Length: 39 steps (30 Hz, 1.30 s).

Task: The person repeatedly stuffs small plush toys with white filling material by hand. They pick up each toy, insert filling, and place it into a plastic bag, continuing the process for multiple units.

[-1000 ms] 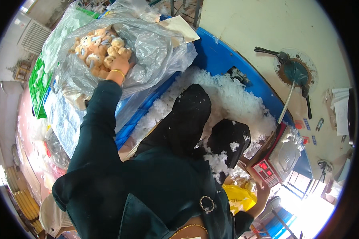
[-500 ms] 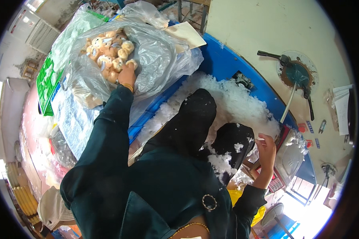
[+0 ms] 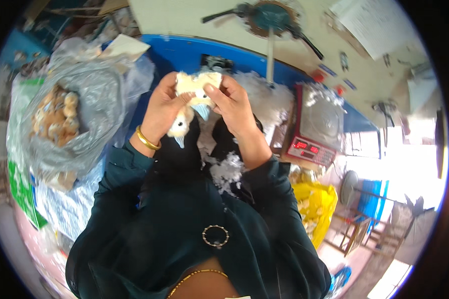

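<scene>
Between my two hands, over my lap, is a cream plush toy [image 3: 198,85] with a dark eye and a pale blue, pointed part. My left hand [image 3: 158,110] grips its left side, thumb laid across the front. The right side is pinched by my right hand [image 3: 234,105] between thumb and fingers. Below my left fingers hangs a second plush head [image 3: 180,124] with a dark eye and a blue tip. I cannot tell whether the two are joined. More tan plush toys [image 3: 55,119] lie in a clear plastic bag [image 3: 102,92] on the left.
White fluffy stuffing [image 3: 277,99] fills the blue-walled trough [image 3: 159,50] ahead and clings to my trousers. A metal tube [image 3: 270,60] runs down from a round fitting [image 3: 269,17] on the panel. At right stand a red scale [image 3: 312,152] and a yellow bag [image 3: 319,207].
My left hand has left the bag and come over my lap with plush toys. My right hand has moved in from the right and grips one too. The view has swung right.
</scene>
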Motion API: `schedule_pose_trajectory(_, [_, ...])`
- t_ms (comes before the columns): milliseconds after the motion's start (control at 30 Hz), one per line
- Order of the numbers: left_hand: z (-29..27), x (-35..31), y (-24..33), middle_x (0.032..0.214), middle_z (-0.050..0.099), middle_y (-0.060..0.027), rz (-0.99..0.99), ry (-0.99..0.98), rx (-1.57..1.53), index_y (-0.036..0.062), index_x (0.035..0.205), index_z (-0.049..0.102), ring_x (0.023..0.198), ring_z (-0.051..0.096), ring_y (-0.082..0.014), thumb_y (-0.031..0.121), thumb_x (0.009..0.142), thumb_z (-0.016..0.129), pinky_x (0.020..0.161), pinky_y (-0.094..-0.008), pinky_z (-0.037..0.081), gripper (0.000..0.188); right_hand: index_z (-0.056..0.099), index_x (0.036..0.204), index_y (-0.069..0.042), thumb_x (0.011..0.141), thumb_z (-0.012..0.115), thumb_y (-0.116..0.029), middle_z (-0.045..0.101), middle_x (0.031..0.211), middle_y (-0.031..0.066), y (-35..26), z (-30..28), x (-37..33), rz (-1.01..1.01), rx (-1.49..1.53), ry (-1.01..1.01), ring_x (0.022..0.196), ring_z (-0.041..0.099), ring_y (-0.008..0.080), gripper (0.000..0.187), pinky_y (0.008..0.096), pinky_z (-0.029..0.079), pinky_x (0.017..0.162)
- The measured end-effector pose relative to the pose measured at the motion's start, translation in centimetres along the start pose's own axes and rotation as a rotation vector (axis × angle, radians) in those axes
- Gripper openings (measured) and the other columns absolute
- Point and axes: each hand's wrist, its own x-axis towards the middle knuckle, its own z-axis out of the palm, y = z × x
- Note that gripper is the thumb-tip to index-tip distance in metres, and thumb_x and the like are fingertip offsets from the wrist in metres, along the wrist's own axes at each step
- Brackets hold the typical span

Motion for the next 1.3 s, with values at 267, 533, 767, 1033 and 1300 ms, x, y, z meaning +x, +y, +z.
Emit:
schedule_pose_trajectory(267, [6.7, 2.4, -3.3, 0.082, 0.060, -0.0007, -0.219, -0.215, 0.042, 0.0008, 0.097, 0.058, 0.071, 0.055, -0.0047, 0.018, 0.094, 0.058, 0.059, -0.0210, 0.045, 0.017, 0.061, 0.086, 0.001, 0.092, 0.063, -0.021, 0.053, 0.071, -0.0034, -0.6, -6.4, -4.6, -0.156, -0.275, 0.347, 0.065, 0.043, 0.0034, 0.022, 0.0210, 0.036, 0.055])
schedule_pose_trajectory(533, [10.4, 15.0, -6.3, 0.077, 0.060, -0.0009, -0.058, -0.098, 0.078, 0.0008, 0.095, 0.060, 0.065, 0.053, -0.0073, 0.019, 0.092, 0.059, 0.058, -0.0246, 0.044, 0.019, 0.057, 0.074, 0.001, 0.089, 0.064, -0.019, 0.050, 0.062, -0.0015, -2.1, -10.5, 6.5, -0.187, -0.104, 0.694, 0.058, 0.040, 0.0052, 0.026, 0.0256, 0.035, 0.050])
schedule_pose_trajectory(767, [9.5, 15.2, -5.7, 0.078, 0.061, -0.0008, -0.035, -0.130, 0.268, 0.0007, 0.090, 0.061, 0.067, 0.053, -0.0058, 0.017, 0.093, 0.058, 0.060, -0.0214, 0.044, 0.017, 0.056, 0.075, 0.000, 0.090, 0.063, -0.018, 0.052, 0.066, -0.0025, -1.6, -11.4, 6.4, -0.183, -0.218, 0.640, 0.060, 0.040, 0.0040, 0.025, 0.0247, 0.034, 0.051])
schedule_pose_trajectory(1033, [11.8, 9.4, -5.1, 0.074, 0.059, -0.0015, 0.203, -0.041, 0.402, -0.0006, 0.087, 0.063, 0.067, 0.051, -0.0065, 0.014, 0.092, 0.060, 0.060, -0.0252, 0.043, 0.016, 0.058, 0.074, -0.005, 0.091, 0.062, -0.012, 0.052, 0.069, -0.0056, -1.3, -11.8, 2.6, -0.253, 0.035, 0.519, 0.062, 0.042, 0.0007, 0.018, 0.0190, 0.032, 0.052])
schedule_pose_trajectory(1300, [9.7, 11.2, -5.2, 0.075, 0.061, -0.0155, 0.503, -0.042, 0.784, -0.0005, 0.085, 0.063, 0.066, 0.058, -0.0293, 0.014, 0.087, 0.061, 0.061, -0.0333, 0.045, 0.015, 0.063, 0.078, 0.000, 0.084, 0.069, -0.006, 0.057, 0.082, -0.0010, -1.8, -8.8, 0.3, -0.263, -0.051, 0.677, 0.059, 0.049, 0.0037, 0.010, 0.0193, 0.037, 0.049])
